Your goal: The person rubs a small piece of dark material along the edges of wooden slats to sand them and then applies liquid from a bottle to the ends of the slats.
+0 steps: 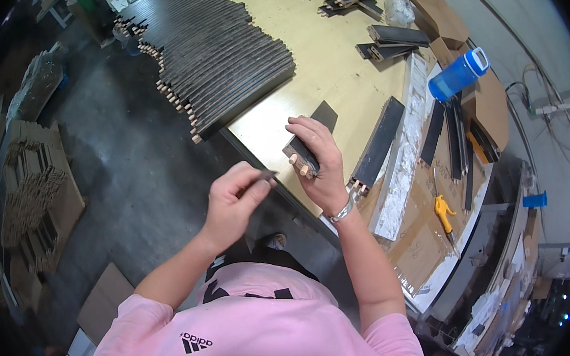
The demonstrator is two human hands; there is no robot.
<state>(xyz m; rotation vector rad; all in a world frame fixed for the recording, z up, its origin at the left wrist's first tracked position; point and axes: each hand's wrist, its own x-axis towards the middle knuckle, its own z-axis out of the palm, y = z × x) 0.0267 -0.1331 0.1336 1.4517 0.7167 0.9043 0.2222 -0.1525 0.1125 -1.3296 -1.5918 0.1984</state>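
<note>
My right hand grips a narrow dark board over the near edge of the pale worktable. Two light wooden dowels stick out of the board's near end. Lower and to the left, my left hand is closed, pinching a small flat dark piece between thumb and forefinger; its kind is too small to make out. That piece is apart from the board. A long row of dark boards stands packed side by side on the table's left, dowels showing along the near-left ends.
Another doweled board lies right of my right hand, beside a white wrapped strip. Farther right are a blue bottle, a yellow air blow gun and cardboard. Loose boards lie at the back; stacked panels stand left.
</note>
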